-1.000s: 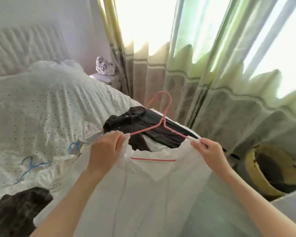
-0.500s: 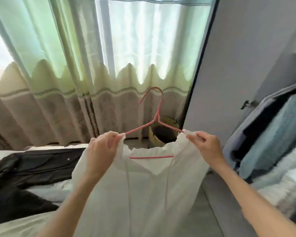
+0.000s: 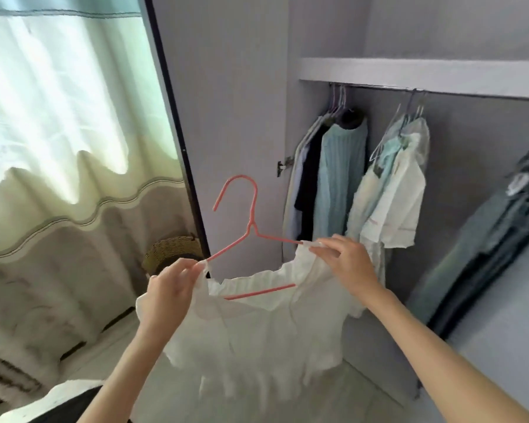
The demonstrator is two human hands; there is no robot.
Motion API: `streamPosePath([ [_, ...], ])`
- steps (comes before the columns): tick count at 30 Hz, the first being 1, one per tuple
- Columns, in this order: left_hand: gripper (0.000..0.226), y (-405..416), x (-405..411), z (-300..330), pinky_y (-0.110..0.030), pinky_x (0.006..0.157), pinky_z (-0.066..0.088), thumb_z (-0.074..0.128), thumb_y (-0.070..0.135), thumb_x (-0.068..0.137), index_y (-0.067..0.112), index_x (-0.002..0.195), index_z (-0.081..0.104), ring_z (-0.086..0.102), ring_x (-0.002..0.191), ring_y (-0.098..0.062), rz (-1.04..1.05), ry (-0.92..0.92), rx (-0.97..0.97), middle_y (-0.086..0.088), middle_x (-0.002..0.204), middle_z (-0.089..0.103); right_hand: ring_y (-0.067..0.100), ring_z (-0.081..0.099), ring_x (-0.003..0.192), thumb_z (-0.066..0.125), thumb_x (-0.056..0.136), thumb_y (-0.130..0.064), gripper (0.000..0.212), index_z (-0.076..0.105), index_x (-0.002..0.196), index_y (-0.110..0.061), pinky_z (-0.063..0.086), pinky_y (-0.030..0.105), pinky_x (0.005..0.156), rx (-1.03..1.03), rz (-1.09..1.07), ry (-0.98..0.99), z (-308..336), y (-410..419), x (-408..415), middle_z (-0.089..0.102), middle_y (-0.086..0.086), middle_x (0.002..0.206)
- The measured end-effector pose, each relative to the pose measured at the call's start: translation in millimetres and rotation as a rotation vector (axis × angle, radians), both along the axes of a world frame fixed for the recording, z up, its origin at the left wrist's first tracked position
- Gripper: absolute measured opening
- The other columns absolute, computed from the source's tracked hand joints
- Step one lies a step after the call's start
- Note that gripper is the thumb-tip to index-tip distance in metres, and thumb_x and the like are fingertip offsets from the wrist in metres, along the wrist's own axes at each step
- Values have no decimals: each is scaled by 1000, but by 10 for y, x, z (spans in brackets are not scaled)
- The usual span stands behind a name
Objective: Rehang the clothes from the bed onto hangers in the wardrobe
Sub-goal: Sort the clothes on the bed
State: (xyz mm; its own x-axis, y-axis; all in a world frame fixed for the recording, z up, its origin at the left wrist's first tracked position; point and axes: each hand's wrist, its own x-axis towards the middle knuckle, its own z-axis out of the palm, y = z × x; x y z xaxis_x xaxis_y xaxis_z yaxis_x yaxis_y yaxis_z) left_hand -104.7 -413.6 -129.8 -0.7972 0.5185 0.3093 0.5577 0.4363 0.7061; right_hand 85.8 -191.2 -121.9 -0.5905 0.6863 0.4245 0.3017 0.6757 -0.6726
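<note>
Left hand (image 3: 168,288) and right hand (image 3: 345,261) each pinch white blouse (image 3: 257,331) shoulders on pink hanger (image 3: 251,227); blouse could slip off reaching far rail (image 3: 379,87).

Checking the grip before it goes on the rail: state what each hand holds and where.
Both hold the white top on the pink hanger: the left hand pinches its left shoulder edge, the right hand its right shoulder edge.

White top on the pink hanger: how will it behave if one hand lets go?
Likely floppy: the white top sags and ruffles below the pink hanger. Probably light, since the left hand and right hand only pinch its shoulders. It may slide off the thin, smooth-looking wire.
</note>
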Motion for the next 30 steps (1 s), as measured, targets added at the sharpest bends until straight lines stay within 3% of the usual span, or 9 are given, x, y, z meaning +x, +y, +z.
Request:
streamPosePath([
  [3,22,290,-9,20,-32,69,34,47,46,91,33,93,65,56,87,-24,-82,29,-33,7,84,66,24,56,72,67,83,-26,25,72,87,-2,41,35,72,24,-100,-36,11,54,242,62,9,74],
  [6,21,608,55,141,-34,75,33,48,37,92,24,92,65,53,68,-13,-182,51,4,10,69,61,15,55,74,64,86,-31,23,70,83,-9,39,28,70,-39,-183,-36,24,71,500,58,-7,73],
  [9,16,969,47,281,-41,86,36,51,25,94,19,90,65,47,60,-2,-273,28,48,17,63,54,10,58,82,56,91,-29,23,71,96,-12,43,22,77,-90,-201,-27,95,66,705,61,-14,83],
  [12,21,1328,5,371,-43,90,36,49,26,95,16,96,67,48,75,-14,-343,43,23,9,76,57,12,55,76,54,93,-23,21,67,90,-6,38,16,68,-132,-200,-122,169,143,871,62,-5,79],
  [15,22,1656,-45,360,-32,76,35,49,30,95,19,95,68,52,82,-20,-396,32,-32,4,82,62,12,50,66,56,91,-24,22,64,78,-9,35,17,60,-170,-245,-186,233,225,983,60,1,73],
  [19,11,2019,-42,254,-29,78,40,59,40,87,35,82,68,57,87,-16,-431,-233,64,15,82,64,17,50,63,61,87,-25,26,61,69,-5,38,30,61,-150,-403,-52,273,356,985,59,6,66],
  [24,28,2393,33,-27,-25,90,36,47,22,96,20,119,63,53,114,-19,-516,-255,-49,1,121,62,18,53,71,55,87,-33,26,59,71,-12,35,30,60,-197,-618,-201,143,675,901,59,-1,69],
  [27,33,2619,-31,-164,-25,91,35,42,25,98,22,128,55,48,123,-24,-527,-268,-146,-3,131,55,21,56,79,53,88,-34,22,61,75,-18,37,29,65,-287,-704,-222,30,977,895,62,-2,77],
  [30,33,2818,-82,-166,-26,94,35,40,25,99,20,128,55,47,124,-23,-578,-241,-174,-3,134,53,20,50,67,55,90,-30,32,55,63,-12,35,30,61,-460,-674,-146,-39,1308,784,52,0,65],
])
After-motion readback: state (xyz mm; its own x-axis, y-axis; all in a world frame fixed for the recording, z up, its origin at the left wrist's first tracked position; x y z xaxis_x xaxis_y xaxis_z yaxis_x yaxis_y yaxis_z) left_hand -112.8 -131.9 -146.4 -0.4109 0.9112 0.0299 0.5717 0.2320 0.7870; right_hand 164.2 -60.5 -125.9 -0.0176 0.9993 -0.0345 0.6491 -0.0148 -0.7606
